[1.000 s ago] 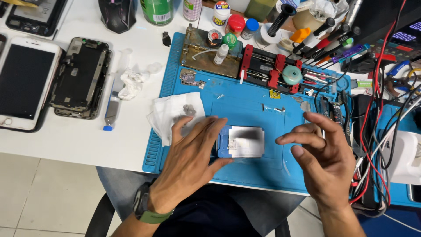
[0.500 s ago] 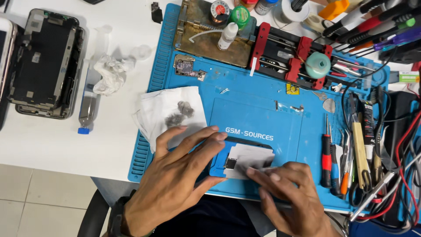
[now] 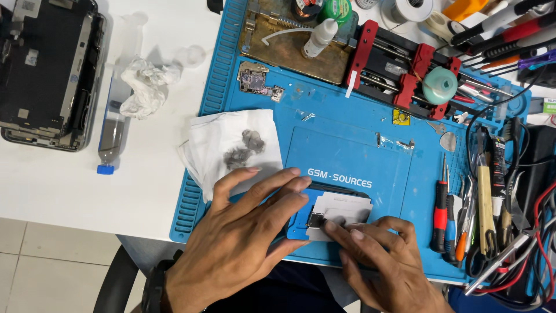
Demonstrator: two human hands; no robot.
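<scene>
Left hand (image 3: 243,232) flat, pinning the blue jig (image 3: 301,223) near the mat (image 3: 347,156) edge, right hand (image 3: 382,261) fingertips pressing its metal stencil (image 3: 344,208), open mat above.

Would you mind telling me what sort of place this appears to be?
Probably a phone repair bench: a blue work mat, an opened phone body on the white table, and screwdrivers beside the mat.

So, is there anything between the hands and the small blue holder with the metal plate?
Nothing visible. The left hand rests on the blue holder, and the right hand's fingers press on the metal plate.
</scene>
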